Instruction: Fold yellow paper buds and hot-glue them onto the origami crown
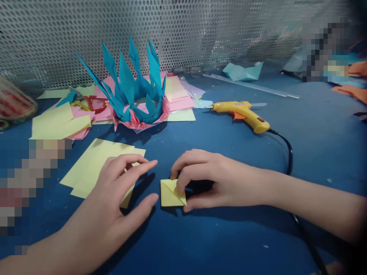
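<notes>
A small folded yellow paper square [170, 194] lies low over the blue table, a diagonal fold line crossing its top face. My right hand [212, 177] grips it at its right side, with the thumb at the lower right corner and fingers on the top and far edge. To its left, my left hand [123, 194] is open, thumb and fingers apart, with nothing between them. That hand is above loose yellow paper sheets [91, 168], partly covering them.
Behind stands a blue and pink folded-paper crown [137, 103] among coloured sheets [182, 93] and red-handled scissors [96, 105]. A yellow glue gun [241, 112] lies right, its black cord [289, 152] running under my right forearm. A perforated metal panel [183, 34] closes the back.
</notes>
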